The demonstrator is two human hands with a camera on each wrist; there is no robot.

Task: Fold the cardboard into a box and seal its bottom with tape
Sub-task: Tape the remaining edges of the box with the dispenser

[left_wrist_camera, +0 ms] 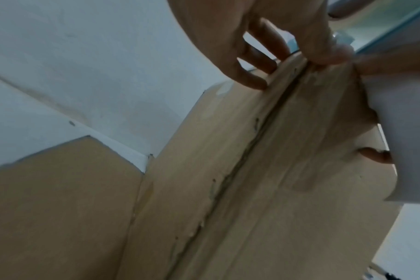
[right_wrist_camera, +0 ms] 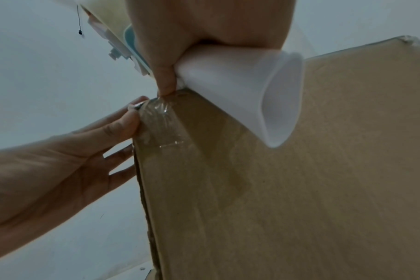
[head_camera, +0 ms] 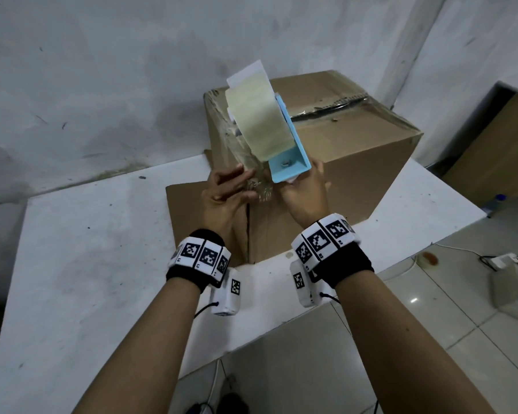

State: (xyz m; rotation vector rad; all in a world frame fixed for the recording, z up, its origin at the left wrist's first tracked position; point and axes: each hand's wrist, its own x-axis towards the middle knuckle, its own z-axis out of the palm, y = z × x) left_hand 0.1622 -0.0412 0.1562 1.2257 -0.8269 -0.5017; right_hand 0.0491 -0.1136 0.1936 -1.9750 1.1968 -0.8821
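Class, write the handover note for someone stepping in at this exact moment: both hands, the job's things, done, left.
Right hand grips the tape dispenser's white handle. Left hand pinches the clear tape end at the cardboard box's near top edge. The box stands folded on the white table, flaps closed. Left: run tape along the seam, cut, press down.

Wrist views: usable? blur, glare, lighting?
Left wrist: dim, motion-smeared; the box seam reads, the left hand's fingers are soft. Right wrist: sharper, dim and bluish; glare on the tape, white dispenser handle near-blown. Head: even light, wide-angle bending at edges, the right hand sharp.
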